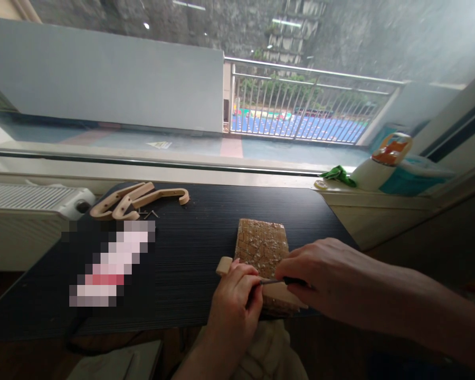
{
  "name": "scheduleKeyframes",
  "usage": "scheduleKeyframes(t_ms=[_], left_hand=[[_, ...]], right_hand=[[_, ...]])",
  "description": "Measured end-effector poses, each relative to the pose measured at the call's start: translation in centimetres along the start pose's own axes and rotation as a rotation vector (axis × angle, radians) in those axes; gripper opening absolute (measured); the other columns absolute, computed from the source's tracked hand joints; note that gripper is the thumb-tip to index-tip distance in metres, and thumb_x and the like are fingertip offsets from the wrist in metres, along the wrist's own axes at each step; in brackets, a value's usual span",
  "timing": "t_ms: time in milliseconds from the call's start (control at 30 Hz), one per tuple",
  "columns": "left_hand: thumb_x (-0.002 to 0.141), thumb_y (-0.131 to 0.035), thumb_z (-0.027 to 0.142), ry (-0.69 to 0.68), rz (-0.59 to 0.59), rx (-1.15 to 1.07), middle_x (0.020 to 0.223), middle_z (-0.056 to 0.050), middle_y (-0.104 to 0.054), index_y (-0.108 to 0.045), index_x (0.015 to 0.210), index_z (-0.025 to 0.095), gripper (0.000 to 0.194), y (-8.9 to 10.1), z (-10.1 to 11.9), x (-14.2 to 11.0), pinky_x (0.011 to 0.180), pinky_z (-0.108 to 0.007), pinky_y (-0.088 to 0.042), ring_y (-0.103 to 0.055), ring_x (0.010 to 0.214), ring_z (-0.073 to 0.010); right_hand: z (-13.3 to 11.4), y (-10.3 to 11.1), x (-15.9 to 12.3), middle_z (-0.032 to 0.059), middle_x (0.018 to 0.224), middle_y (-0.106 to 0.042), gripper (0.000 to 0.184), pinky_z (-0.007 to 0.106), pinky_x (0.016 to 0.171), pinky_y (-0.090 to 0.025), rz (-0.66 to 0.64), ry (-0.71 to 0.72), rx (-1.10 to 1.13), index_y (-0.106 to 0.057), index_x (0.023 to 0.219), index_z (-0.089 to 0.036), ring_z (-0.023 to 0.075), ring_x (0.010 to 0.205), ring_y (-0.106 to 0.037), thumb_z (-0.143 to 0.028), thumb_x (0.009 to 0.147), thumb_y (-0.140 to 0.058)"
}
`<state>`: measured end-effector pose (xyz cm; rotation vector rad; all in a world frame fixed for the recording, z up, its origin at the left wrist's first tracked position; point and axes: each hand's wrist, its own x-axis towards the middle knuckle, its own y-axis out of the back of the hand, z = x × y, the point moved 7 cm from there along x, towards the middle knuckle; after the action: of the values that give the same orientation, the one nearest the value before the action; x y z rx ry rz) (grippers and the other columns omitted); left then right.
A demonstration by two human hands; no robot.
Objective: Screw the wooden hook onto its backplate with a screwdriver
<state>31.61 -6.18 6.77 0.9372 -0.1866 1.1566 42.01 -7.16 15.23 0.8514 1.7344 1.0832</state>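
Observation:
A brown chipboard block [262, 245] lies on the black table [182, 258] near its front edge. Across the block's near side rests a pale wooden hook piece [224, 265]. My left hand [237, 298] is closed, pinching at that piece where a thin metal shaft meets it. My right hand [320, 279] is closed round a dark-handled screwdriver [279, 282], its tip pointing left toward my left fingers. Further wooden hooks [136, 199] lie at the table's far left, with small dark screws [148, 214] beside them.
A blurred pink-and-white object [111, 264] lies on the table's left half. A white radiator [31, 198] stands at the left. On the window sill at the right sit a white and teal bottle [396, 166] and a green cloth [338, 175]. Pale fabric [269, 353] lies below the table edge.

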Motion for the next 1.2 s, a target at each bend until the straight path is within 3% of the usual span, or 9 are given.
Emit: scheduleKeyframes(t_ms=[400,467,600,767,933,1200], left_hand=[[0.078,-0.049,0.005,0.034,0.007,-0.006,0.083,-0.004,-0.061,-0.053,0.075,0.018,0.014,-0.2,-0.1,0.1,0.084,-0.038,-0.047,-0.058,0.084,-0.0192],[0.078,-0.049,0.005,0.030,0.015,-0.005,0.084,-0.004,-0.061,-0.053,0.076,0.018,0.014,-0.3,-0.2,0.0,0.084,-0.038,-0.047,-0.058,0.084,-0.0193],[0.078,-0.049,0.004,0.022,0.012,-0.009,0.085,-0.004,-0.062,-0.054,0.078,0.017,0.014,-0.3,-0.2,-0.1,0.086,-0.039,-0.046,-0.057,0.085,-0.0195],[0.078,-0.049,0.005,0.027,-0.013,-0.026,0.086,-0.005,-0.062,-0.056,0.081,0.017,0.014,-0.1,-0.2,0.4,0.077,-0.035,-0.049,-0.057,0.084,-0.0197],[0.079,-0.049,0.005,0.031,-0.049,-0.021,0.090,-0.006,-0.062,-0.057,0.084,0.017,0.015,-0.3,-0.2,0.8,0.076,-0.034,-0.049,-0.057,0.085,-0.0199],[0.079,-0.048,0.005,0.012,-0.086,0.033,0.088,-0.006,-0.061,-0.055,0.083,0.017,0.014,-0.7,0.1,1.1,0.074,-0.036,-0.049,-0.056,0.083,-0.0209]], right_hand=[[0.8,-0.1,-0.3,0.0029,0.068,-0.064,0.015,0.027,0.055,-0.027,-0.003,-0.066,-0.011,-0.063,0.075,-0.019,0.0143,0.063,-0.056,-0.021,0.080,-0.049],[1.4,-0.9,-0.8,0.0024,0.070,-0.063,0.010,0.027,0.054,-0.026,0.013,-0.114,0.001,-0.062,0.079,-0.019,0.0156,0.063,-0.056,-0.026,0.077,-0.054],[2.4,-3.5,-1.4,0.0022,0.076,-0.064,0.020,0.028,0.053,-0.023,-0.010,-0.175,0.044,-0.061,0.084,-0.021,0.0201,0.069,-0.059,-0.031,0.067,-0.065],[3.0,-3.7,-1.2,0.0017,0.068,-0.063,0.006,0.029,0.051,-0.019,0.042,-0.200,0.010,-0.059,0.075,-0.020,0.0169,0.060,-0.056,-0.025,0.075,-0.055],[3.2,-2.7,-0.9,0.0013,0.065,-0.061,0.013,0.028,0.051,-0.018,0.077,-0.180,-0.025,-0.057,0.070,-0.020,0.0148,0.057,-0.053,-0.027,0.079,-0.050],[4.2,-3.8,-1.0,0.0015,0.071,-0.064,0.012,0.025,0.053,-0.026,0.107,-0.192,0.054,-0.063,0.079,-0.021,0.0151,0.063,-0.058,-0.026,0.079,-0.053]])
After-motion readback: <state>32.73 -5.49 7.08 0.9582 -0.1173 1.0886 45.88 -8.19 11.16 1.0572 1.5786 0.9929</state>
